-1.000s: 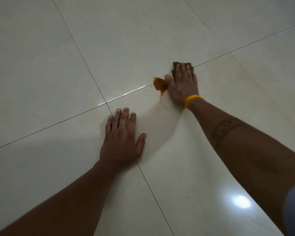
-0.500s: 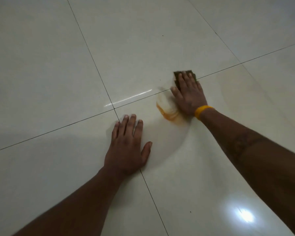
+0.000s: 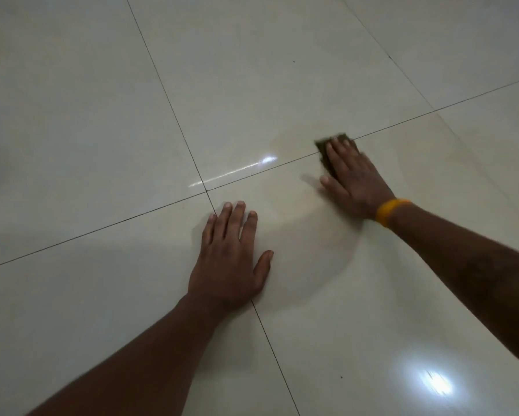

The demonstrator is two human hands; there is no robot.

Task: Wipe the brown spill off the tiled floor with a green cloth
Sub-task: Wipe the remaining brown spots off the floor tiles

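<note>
I see the green cloth (image 3: 324,151), dark and flattened, lying on the pale glossy tiled floor (image 3: 252,85) across a grout line, mostly covered. No brown spill shows, only a faint damp smear (image 3: 306,235) on the tile nearer me.

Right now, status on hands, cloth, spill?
Right hand flat, pressing green cloth on floor. Left hand flat, bracing. No brown puddle visible, only faint film. Nothing obstructing.

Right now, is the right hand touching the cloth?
Touching. The head view shows the right hand lying flat on the cloth, fingers straight over it, pressing it to the floor.
</note>
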